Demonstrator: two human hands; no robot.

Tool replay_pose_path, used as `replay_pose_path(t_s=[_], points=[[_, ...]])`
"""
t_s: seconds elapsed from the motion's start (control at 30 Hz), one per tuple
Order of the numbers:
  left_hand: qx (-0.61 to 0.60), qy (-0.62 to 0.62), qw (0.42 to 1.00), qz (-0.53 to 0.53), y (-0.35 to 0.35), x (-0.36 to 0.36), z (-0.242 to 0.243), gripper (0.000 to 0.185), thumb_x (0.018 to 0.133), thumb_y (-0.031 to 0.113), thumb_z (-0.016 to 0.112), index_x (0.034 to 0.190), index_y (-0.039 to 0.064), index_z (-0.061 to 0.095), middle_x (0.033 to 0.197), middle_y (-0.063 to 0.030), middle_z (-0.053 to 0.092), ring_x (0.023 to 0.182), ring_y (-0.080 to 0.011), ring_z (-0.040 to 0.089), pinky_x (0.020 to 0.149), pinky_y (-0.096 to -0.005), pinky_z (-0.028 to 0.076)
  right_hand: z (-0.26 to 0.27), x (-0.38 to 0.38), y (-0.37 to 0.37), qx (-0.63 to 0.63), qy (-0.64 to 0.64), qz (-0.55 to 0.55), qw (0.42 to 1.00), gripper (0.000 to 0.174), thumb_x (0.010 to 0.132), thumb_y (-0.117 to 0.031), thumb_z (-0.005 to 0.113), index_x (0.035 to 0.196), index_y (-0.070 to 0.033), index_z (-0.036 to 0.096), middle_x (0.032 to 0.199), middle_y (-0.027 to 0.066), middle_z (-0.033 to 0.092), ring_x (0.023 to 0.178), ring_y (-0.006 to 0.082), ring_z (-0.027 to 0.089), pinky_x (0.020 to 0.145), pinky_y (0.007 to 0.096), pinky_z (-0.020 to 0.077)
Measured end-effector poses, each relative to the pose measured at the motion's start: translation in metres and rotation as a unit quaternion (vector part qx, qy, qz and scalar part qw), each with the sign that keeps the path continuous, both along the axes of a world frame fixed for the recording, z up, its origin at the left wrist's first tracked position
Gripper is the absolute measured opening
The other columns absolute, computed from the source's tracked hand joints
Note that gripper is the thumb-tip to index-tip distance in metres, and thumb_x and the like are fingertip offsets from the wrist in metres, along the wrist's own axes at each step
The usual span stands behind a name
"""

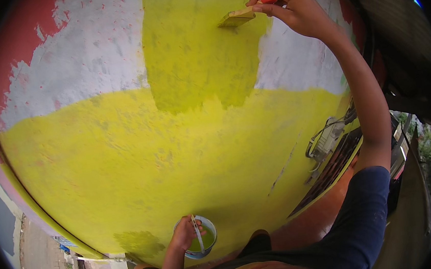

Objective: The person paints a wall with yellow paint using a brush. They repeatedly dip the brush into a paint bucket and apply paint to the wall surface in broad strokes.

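My right hand [285, 7] grips the handle of a paintbrush [241, 15], whose red handle end shows above my fingers. Its bristles rest against the wet yellow-green paint on the wall [125, 154]. That darker, wet strip runs down from the top between two whitish areas, and its ragged lower edge overlaps the lighter yellow below. Low down, my left hand [185, 233] is closed at the rim of a round bucket [210, 221] holding yellow-green paint. A thin pale stick or strip [198, 236] lies across the bucket's opening, against my fingers.
Right of the wall's middle is a grey electrical box with cables [327, 138], above a barred opening [326, 174]. A pipe [45, 214] runs along the wall's left edge. Paved ground [41, 249] lies far below at left. Corrugated roofing [392, 7] hangs at upper right.
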State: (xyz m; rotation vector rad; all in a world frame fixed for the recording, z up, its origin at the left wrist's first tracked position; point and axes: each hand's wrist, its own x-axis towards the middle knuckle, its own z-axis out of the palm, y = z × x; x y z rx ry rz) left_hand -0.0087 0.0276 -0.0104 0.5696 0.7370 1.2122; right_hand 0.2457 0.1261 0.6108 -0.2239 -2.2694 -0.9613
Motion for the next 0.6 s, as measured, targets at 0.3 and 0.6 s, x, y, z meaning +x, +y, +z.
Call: replay_pose_path(t_s=[0.3,0.6], points=[[-0.011,0.013,1.0,0.025,0.0,0.009,0.005,0.033,0.105,0.042,0.044,0.117,0.012,0.053,0.097,-0.0062,0.062,0.09,-0.023,0.061,0.091,-0.0495,0.054,0.201,0.0,0.013,0.12,0.213,0.078,0.966,0.019,0.096,-0.014,0.072,0.105,0.002,0.075,0.084,0.0091,0.075,0.074,0.0125,0.066,0.066,0.0324,0.0549],[-0.014,0.011,1.0,0.012,0.0,0.014,0.006,0.034,0.105,0.042,0.045,0.117,0.012,0.054,0.095,-0.0055,0.063,0.089,-0.022,0.061,0.09,-0.0494,0.054,0.125,0.036,0.053,0.084,0.176,-0.019,0.981,0.017,0.095,-0.012,0.071,0.107,-0.001,0.075,0.085,0.0096,0.075,0.076,0.0145,0.069,0.069,0.0331,0.055]])
